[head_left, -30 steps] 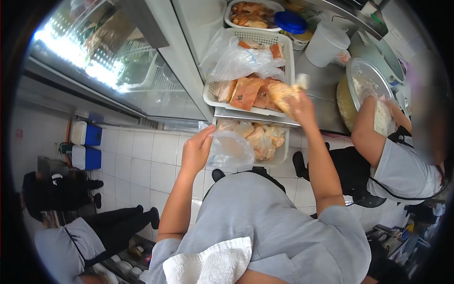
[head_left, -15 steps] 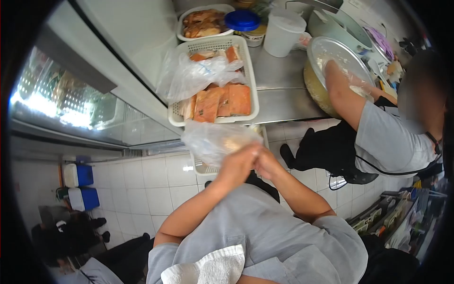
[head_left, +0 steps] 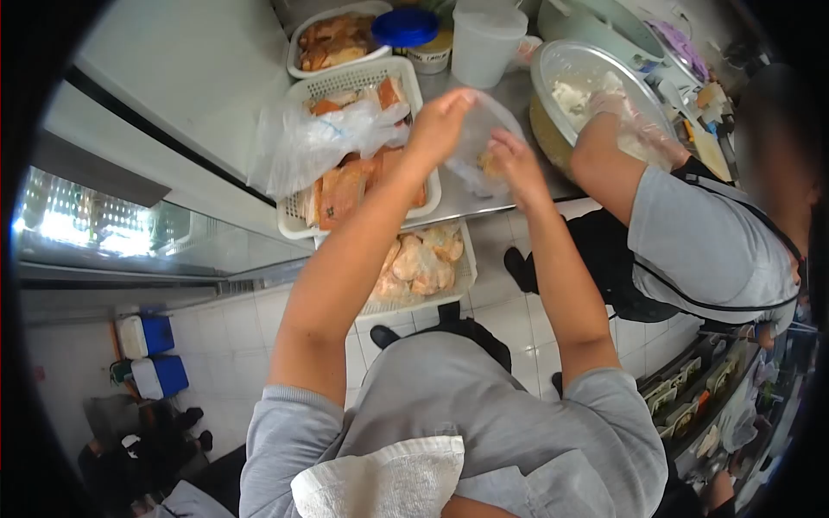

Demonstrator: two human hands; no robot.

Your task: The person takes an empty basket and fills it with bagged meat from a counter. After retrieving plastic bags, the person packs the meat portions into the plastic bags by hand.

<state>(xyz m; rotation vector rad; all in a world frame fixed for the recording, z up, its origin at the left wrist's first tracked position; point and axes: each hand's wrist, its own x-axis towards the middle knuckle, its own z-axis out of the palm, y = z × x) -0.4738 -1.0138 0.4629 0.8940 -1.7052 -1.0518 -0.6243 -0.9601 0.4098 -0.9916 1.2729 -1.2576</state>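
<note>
My left hand (head_left: 442,123) is closed on the top edge of a clear plastic bag (head_left: 485,116), held up over the steel counter. On the bag's right side is my right hand (head_left: 513,158), its fingers bent against the plastic. A small orange-brown piece (head_left: 489,164) shows in the lower bag. Left of the bag, a white basket (head_left: 287,216) holds reddish-orange slabs (head_left: 344,192) partly covered by a loose plastic bag (head_left: 324,138). Below the counter edge, another white basket (head_left: 471,274) holds pale, bagged pieces (head_left: 420,266).
A co-worker (head_left: 717,233) at the right has gloved hands in a large metal bowl (head_left: 553,129) of white food. Behind the basket stand a tray of brown pieces (head_left: 332,41), a blue lid (head_left: 404,28) and a white pitcher (head_left: 485,45). A glass door (head_left: 199,224) borders the left.
Both hands have moved up and right over the counter with the bag. The orange-brown piece has gone from my right hand into the bag. The lower basket is in fuller view.
</note>
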